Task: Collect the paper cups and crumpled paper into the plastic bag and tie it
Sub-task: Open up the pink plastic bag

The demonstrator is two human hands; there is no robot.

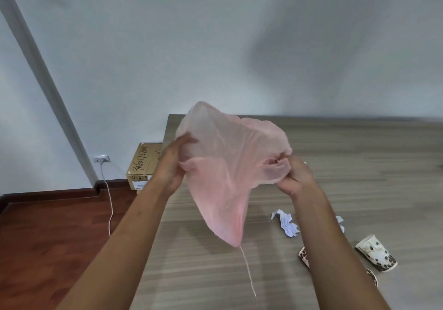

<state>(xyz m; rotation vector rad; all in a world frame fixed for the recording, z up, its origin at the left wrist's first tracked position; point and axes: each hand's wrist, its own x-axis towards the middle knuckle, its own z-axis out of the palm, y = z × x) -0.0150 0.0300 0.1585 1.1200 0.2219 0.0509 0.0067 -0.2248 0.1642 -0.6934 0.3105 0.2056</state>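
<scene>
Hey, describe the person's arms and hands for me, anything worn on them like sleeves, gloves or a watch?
Both forearms are bare as far as the frame shows; no sleeve reaches into view. The left hand and right hand are bare too: no gloves, and no watch or bracelet at either wrist. No rings show, though the fingertips are partly hidden, so that is less certain. No markings or cables on either arm.

- The bag (pixel 230 165) hangs in the air above the desk (pixel 359 165), held between the two hands.
- The left hand (pixel 171 165) is at the bag's left side, the right hand (pixel 293 177) at its right.
- The crumpled paper (pixel 286 223) lies on the desk, under the right arm.
- A cup (pixel 376 253) lies on its side to the right of the paper.
- A box (pixel 142 165) sits on the floor (pixel 48 237), left of the desk, against the wall (pixel 215 46).
</scene>
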